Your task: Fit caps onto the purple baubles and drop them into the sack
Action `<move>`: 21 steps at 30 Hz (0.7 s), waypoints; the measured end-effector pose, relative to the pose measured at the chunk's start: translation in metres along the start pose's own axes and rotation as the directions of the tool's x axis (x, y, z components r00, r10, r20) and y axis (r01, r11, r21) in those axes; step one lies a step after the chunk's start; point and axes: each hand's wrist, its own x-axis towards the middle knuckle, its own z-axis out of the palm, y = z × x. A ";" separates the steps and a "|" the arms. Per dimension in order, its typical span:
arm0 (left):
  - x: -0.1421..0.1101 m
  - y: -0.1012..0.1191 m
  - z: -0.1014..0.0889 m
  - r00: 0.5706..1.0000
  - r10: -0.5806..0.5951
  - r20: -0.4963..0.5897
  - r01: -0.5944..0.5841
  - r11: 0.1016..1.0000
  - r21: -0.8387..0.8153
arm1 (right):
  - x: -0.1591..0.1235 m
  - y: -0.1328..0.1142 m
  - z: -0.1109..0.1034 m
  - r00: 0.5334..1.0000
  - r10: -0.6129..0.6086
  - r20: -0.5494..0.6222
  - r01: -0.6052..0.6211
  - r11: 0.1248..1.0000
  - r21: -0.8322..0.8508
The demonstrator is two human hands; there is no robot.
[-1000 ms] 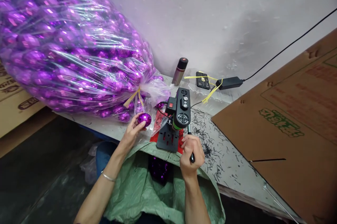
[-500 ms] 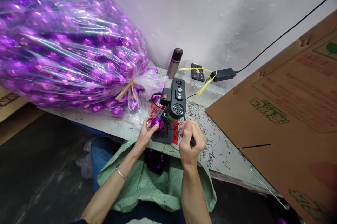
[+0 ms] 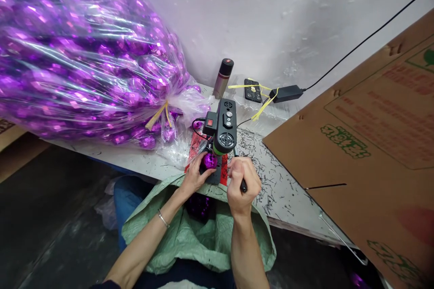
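Note:
My left hand (image 3: 195,175) has its fingers and thumb round a shiny purple faceted ball (image 3: 210,160). The ball sits at the lower end of a small black bench machine (image 3: 226,121), partly under its head. On the machine's right side, my right hand (image 3: 244,182) is closed round a black-tipped lever handle (image 3: 243,185). The machine stands on a dark base plate over red material (image 3: 224,172). Below the table edge, an open green woven sack (image 3: 203,253) lies across the lap, with more purple balls (image 3: 200,205) inside.
A big clear bag of purple balls (image 3: 84,67), tied with yellow cord, fills the left. A dark-topped bottle (image 3: 224,78), a black power adapter (image 3: 286,93) and a black flat device (image 3: 252,90) stand behind. Black scraps litter the table (image 3: 261,167); a cardboard box (image 3: 373,144) leans at right.
My left hand has moved the purple ball rightward, in under the machine's head. My right hand stays on the lever. The view has shifted slightly.

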 end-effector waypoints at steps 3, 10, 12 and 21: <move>0.001 0.002 -0.002 0.999 0.027 0.040 -0.027 1.000 -0.013 | -0.001 0.000 0.000 1.000 0.005 0.005 -0.005 1.000 -0.005; 0.004 0.001 -0.009 0.997 0.016 0.076 -0.014 1.000 -0.025 | -0.005 0.001 0.000 1.000 0.019 -0.002 -0.019 1.000 -0.022; 0.006 0.001 -0.006 0.998 0.017 0.061 -0.015 0.999 -0.035 | -0.004 0.000 0.000 1.000 0.011 -0.001 -0.011 1.000 -0.024; 0.007 0.000 0.000 0.999 0.012 0.052 -0.009 0.999 -0.043 | -0.024 0.014 0.006 0.997 -0.078 -0.012 0.078 0.997 -0.027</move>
